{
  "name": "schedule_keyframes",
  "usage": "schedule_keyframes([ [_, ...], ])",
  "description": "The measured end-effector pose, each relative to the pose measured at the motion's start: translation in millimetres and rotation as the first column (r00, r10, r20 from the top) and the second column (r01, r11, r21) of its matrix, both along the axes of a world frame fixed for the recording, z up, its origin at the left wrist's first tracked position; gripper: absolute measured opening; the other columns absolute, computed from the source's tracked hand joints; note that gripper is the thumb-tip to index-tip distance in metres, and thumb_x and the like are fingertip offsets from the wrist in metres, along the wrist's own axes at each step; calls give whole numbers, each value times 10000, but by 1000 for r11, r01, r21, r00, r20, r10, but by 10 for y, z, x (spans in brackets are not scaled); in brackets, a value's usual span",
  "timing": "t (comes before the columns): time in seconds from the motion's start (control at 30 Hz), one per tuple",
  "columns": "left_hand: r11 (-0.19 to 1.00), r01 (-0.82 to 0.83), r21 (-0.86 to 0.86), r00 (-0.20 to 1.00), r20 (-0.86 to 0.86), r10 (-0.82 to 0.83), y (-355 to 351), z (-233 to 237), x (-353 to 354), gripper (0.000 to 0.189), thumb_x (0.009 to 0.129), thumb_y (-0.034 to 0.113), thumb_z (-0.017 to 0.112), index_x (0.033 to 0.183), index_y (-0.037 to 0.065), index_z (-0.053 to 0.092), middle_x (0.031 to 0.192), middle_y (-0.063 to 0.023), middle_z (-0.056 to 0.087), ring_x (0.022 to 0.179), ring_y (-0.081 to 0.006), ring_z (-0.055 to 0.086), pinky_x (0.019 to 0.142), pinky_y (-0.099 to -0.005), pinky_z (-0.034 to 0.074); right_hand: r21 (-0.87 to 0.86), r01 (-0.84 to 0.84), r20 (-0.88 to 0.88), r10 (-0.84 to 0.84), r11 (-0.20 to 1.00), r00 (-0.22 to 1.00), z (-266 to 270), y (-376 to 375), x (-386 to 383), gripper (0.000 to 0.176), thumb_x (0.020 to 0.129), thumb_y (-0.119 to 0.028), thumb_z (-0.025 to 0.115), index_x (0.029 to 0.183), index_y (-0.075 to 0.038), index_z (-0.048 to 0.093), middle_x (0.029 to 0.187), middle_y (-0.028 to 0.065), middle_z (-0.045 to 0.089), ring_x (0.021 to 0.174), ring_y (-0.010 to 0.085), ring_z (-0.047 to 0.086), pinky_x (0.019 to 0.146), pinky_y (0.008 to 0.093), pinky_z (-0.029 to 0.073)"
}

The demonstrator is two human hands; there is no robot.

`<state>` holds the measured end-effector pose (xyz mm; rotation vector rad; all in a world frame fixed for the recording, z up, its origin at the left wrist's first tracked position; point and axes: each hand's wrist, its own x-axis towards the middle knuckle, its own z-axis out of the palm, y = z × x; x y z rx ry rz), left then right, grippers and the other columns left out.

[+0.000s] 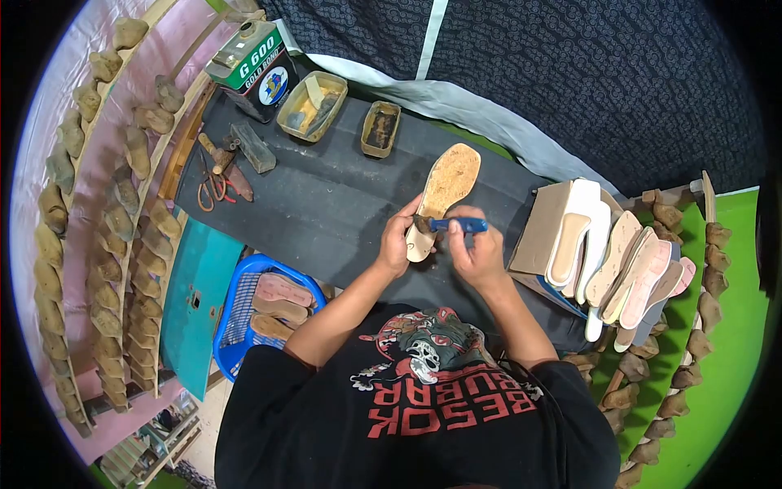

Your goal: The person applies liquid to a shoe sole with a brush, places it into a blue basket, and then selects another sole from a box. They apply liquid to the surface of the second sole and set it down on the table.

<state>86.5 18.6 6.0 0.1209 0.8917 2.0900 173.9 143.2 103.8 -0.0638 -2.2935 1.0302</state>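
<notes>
My left hand is closed around the narrow end of a shoe insole. The insole's wide front part, tan and cork-like, points away from me over the dark table. In my right hand is a blue-handled brush, gripped by the handle. Its dark head lies against the insole's middle, beside my left fingers. Beyond the insole stands a small tub with dark, crusted residue inside.
A G 600 can and a tan tray stand at the back left, near scissors and a hammer. Insoles fill a cardboard box at right and a blue basket at left. Shoe lasts line racks.
</notes>
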Motion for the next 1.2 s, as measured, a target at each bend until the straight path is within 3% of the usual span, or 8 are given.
schedule_keyframes([
  [0.03,999,16,-36,1000,-20,-17,-24,49,-12,667,941,218,303,1576,21,360,1196,-150,687,856,-245,722,641,-334,629,-73,41,57,-37,996,998,7,16,2,95,973,-45,626,1041,18,607,854,141,690,689,246,711,620,350,543],
  [0.17,997,75,13,997,-24,-74,-52,-35,-44,666,952,249,306,1574,17,363,1195,-151,689,886,-250,730,650,-341,632,-48,113,59,-110,992,992,58,97,-43,93,973,-46,626,1038,18,607,859,143,689,696,249,711,622,356,541],
  [0.4,999,-39,-23,999,21,40,14,-221,-33,687,994,425,293,1486,-23,464,1198,-158,695,891,-273,734,669,-357,636,-37,-35,66,38,999,997,-1,5,2,94,956,-57,643,1016,10,615,850,157,686,725,312,713,657,391,551],
  [0.57,998,53,18,999,13,-53,-11,-168,-54,725,1011,491,248,1454,-30,490,1210,-158,695,911,-275,731,679,-364,635,-60,110,83,-105,992,991,77,148,-73,98,949,-50,646,1021,12,624,881,153,700,734,315,708,676,383,556],
  [0.7,996,-59,-70,996,60,63,80,-123,-21,708,1025,488,255,1451,-24,494,1218,-150,693,950,-259,720,693,-366,632,-45,-42,105,47,998,993,93,65,-11,103,931,-36,654,1020,8,625,854,152,688,723,308,703,672,387,553],
  [0.8,995,-99,-29,984,142,102,146,-143,-47,696,1035,484,251,1443,-20,504,1229,-138,691,970,-240,712,699,-369,631,34,-93,24,92,995,995,59,1,15,111,938,-45,656,1030,4,619,847,152,684,713,302,703,671,391,554],
  [0.97,998,28,49,998,46,-30,127,-111,-90,747,1042,565,207,1430,20,539,1170,-147,719,966,-236,721,613,-376,634,-21,125,69,-124,992,990,75,170,39,101,956,-60,647,1030,1,617,869,148,699,711,291,704,668,380,557],
  [1.2,997,-35,64,997,72,30,245,-17,-124,774,1045,585,229,1412,-18,547,1228,-137,705,1098,-231,680,982,-391,528,36,-62,-9,63,997,998,88,-11,107,90,923,-23,654,1001,9,623,865,150,688,697,291,695,663,373,553],
])
